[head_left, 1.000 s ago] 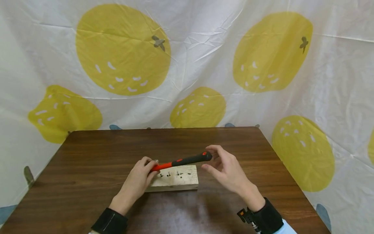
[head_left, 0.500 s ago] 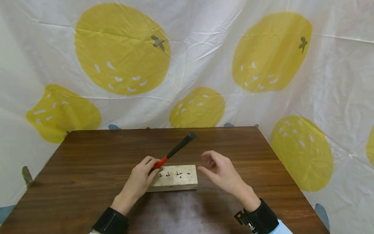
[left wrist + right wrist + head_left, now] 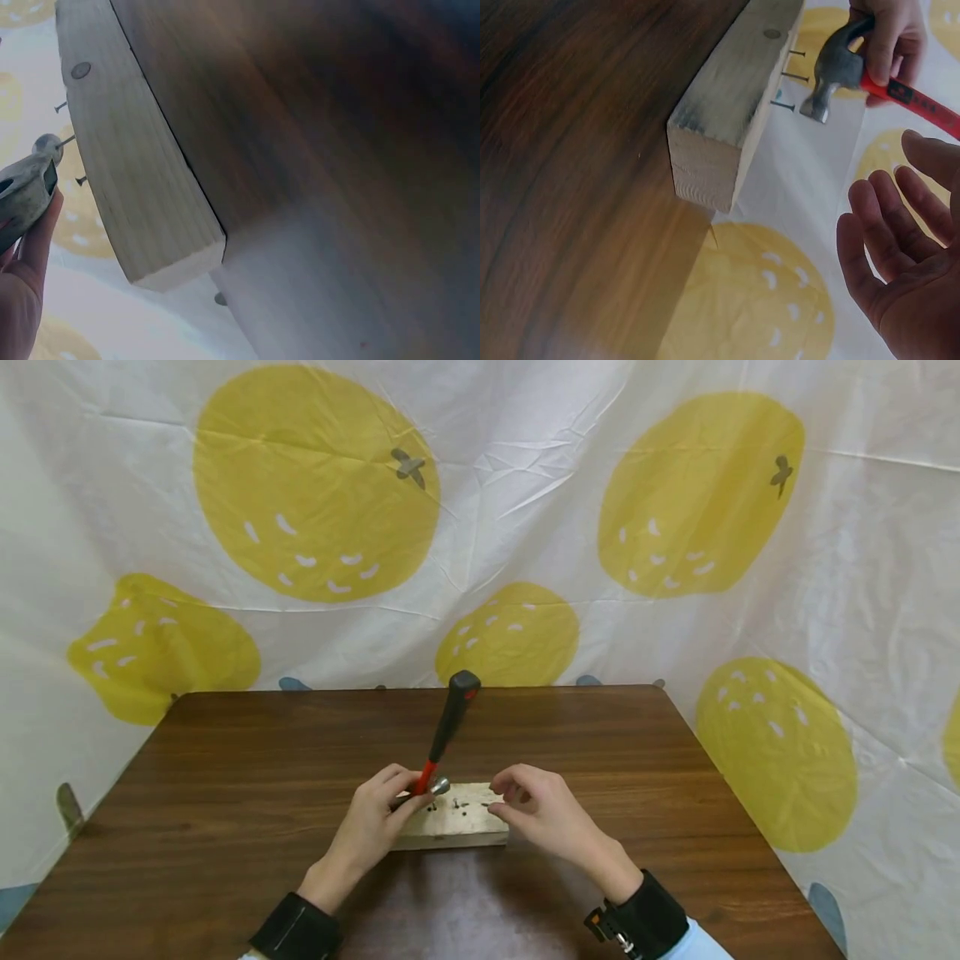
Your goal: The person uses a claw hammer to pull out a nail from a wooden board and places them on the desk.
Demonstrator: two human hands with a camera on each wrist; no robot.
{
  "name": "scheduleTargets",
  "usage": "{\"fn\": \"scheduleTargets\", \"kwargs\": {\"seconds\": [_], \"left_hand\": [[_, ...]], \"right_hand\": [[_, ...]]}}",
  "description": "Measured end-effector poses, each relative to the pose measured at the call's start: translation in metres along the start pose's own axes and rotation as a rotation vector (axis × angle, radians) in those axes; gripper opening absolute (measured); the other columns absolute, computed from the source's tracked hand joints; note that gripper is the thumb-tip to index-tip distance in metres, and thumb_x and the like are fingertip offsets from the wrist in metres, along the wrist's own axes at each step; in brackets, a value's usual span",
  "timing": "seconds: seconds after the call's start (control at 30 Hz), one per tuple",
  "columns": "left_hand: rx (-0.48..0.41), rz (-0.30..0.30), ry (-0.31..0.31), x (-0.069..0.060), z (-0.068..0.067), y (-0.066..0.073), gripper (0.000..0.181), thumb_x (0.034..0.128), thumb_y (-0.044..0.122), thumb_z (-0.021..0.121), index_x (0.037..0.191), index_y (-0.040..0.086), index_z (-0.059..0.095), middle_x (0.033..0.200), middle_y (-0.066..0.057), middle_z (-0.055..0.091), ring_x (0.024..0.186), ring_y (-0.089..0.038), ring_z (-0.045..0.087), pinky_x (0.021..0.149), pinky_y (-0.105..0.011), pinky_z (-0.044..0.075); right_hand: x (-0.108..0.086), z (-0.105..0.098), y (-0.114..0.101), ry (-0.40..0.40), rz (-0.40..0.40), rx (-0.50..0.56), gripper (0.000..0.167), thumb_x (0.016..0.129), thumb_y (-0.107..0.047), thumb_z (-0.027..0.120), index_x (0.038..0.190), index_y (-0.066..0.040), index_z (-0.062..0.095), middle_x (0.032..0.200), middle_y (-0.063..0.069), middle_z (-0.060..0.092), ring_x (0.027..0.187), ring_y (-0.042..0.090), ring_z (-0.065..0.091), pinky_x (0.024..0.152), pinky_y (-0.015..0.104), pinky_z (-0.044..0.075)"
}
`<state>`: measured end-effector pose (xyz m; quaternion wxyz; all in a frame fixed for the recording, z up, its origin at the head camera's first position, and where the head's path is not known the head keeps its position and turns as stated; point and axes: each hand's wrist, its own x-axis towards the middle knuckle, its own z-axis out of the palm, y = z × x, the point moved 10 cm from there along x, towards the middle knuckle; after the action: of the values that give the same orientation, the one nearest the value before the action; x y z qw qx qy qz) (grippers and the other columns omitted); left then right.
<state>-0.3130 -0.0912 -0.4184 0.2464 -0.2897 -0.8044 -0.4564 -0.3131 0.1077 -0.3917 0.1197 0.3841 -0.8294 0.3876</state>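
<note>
On the brown wood-grain desk (image 3: 225,777) there lies a pale rectangular block of wood (image 3: 450,841), and three thin dark metal nails (image 3: 795,77) stand in a row in its upper face. Of the two hands, the left hand (image 3: 365,817), at 9 o'clock of the block, grips a claw hammer with grey steel head and red and black handle (image 3: 450,718) close under the head. The hammer is tilted, its handle rising toward 1 o'clock, and its head is at about 11 o'clock from the middle of the block, near to the nails; I cannot tell if it touches one. The right hand (image 3: 551,812) is at 3 o'clock, near the right end of the block, with fingers spread and softly bent, and it holds nothing. Both wrists wear black bands (image 3: 645,914). At 12 o'clock, behind the desk, hangs a white cloth printed with yellow lemons (image 3: 517,510)
</note>
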Motion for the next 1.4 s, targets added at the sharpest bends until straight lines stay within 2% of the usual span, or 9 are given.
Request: {"fn": "scheduleTargets", "kwargs": {"seconds": [0.13,0.27,0.5,0.7,0.87,0.93,1.1,1.2,1.4], "left_hand": [[-0.054,-0.018,0.013,-0.001,0.002,0.0,0.023,0.0842,-0.001,0.081,0.105,0.006,0.075,0.093,0.005,0.063,0.09,-0.016,0.071,0.072,-0.03,0.06],[-0.124,-0.023,0.009,-0.001,0.005,0.003,0.023,0.085,0.002,0.081,0.106,0.009,0.075,0.094,0.004,0.066,0.088,-0.017,0.07,0.071,-0.031,0.06],[-0.197,0.002,-0.006,-0.001,0.01,0.014,0.024,0.0806,0.0,0.084,0.1,0.013,0.075,0.092,0.0,0.069,0.085,-0.019,0.07,0.066,-0.034,0.06],[-0.238,0.019,-0.027,-0.001,0.016,0.02,0.023,0.0799,-0.001,0.084,0.097,0.012,0.074,0.091,0.001,0.07,0.085,-0.017,0.07,0.067,-0.035,0.061],[-0.234,0.04,-0.008,-0.001,0.016,0.023,0.026,0.0774,-0.004,0.085,0.094,0.011,0.072,0.088,-0.001,0.069,0.08,-0.017,0.071,0.062,-0.034,0.06],[-0.219,0.047,0.001,0.0,0.014,0.031,0.027,0.0752,-0.007,0.085,0.091,0.009,0.071,0.086,-0.002,0.068,0.078,-0.017,0.07,0.059,-0.034,0.06],[-0.202,0.031,-0.014,0.0,0.017,0.032,0.028,0.0743,-0.009,0.085,0.087,0.008,0.066,0.085,-0.003,0.066,0.078,-0.017,0.069,0.056,-0.037,0.059],[-0.22,0.013,-0.035,-0.003,0.024,0.023,0.028,0.0763,-0.005,0.085,0.088,0.011,0.066,0.088,-0.002,0.066,0.082,-0.018,0.07,0.056,-0.036,0.059],[-0.278,0.008,-0.063,-0.003,0.029,0.024,0.026,0.0798,-0.003,0.083,0.089,0.012,0.065,0.092,-0.003,0.066,0.088,-0.022,0.072,0.059,-0.036,0.06]], "right_hand": [[0.002,0.007,-0.001,-0.003,-0.009,-0.015,0.023,0.09,-0.008,0.08,0.11,-0.007,0.069,0.102,0.008,0.071,0.088,0.024,0.067,0.076,0.039,0.056],[0.004,0.012,-0.003,0.01,-0.024,-0.051,0.029,0.087,-0.009,0.083,0.113,-0.005,0.068,0.106,0.006,0.07,0.097,0.022,0.066,0.08,0.041,0.055],[0.006,0.019,-0.004,0.022,0.012,-0.066,0.041,0.085,-0.012,0.086,0.119,-0.006,0.066,0.112,0.005,0.067,0.107,0.019,0.06,0.09,0.042,0.052],[0.005,0.028,-0.007,-0.012,0.01,-0.045,0.044,0.084,-0.012,0.087,0.122,-0.007,0.064,0.115,0.002,0.067,0.11,0.018,0.063,0.094,0.04,0.052],[0.006,0.032,-0.01,-0.026,-0.005,-0.024,0.044,0.084,-0.01,0.087,0.121,-0.006,0.064,0.117,0.003,0.068,0.111,0.018,0.064,0.097,0.04,0.051],[0.006,0.034,-0.011,-0.029,-0.012,-0.017,0.044,0.084,-0.01,0.086,0.122,-0.006,0.064,0.117,0.004,0.068,0.112,0.018,0.064,0.097,0.04,0.051],[0.005,0.038,-0.012,-0.031,-0.028,0.012,0.041,0.085,-0.009,0.085,0.121,-0.007,0.065,0.117,0.004,0.07,0.111,0.019,0.066,0.094,0.043,0.053],[0.005,0.04,-0.014,-0.027,-0.046,0.03,0.038,0.086,-0.008,0.085,0.12,-0.008,0.068,0.115,0.003,0.071,0.107,0.019,0.068,0.09,0.041,0.055],[0.005,0.042,-0.017,-0.022,-0.06,0.028,0.031,0.086,-0.007,0.084,0.114,-0.011,0.072,0.109,-0.002,0.073,0.1,0.013,0.068,0.085,0.033,0.056]]}}
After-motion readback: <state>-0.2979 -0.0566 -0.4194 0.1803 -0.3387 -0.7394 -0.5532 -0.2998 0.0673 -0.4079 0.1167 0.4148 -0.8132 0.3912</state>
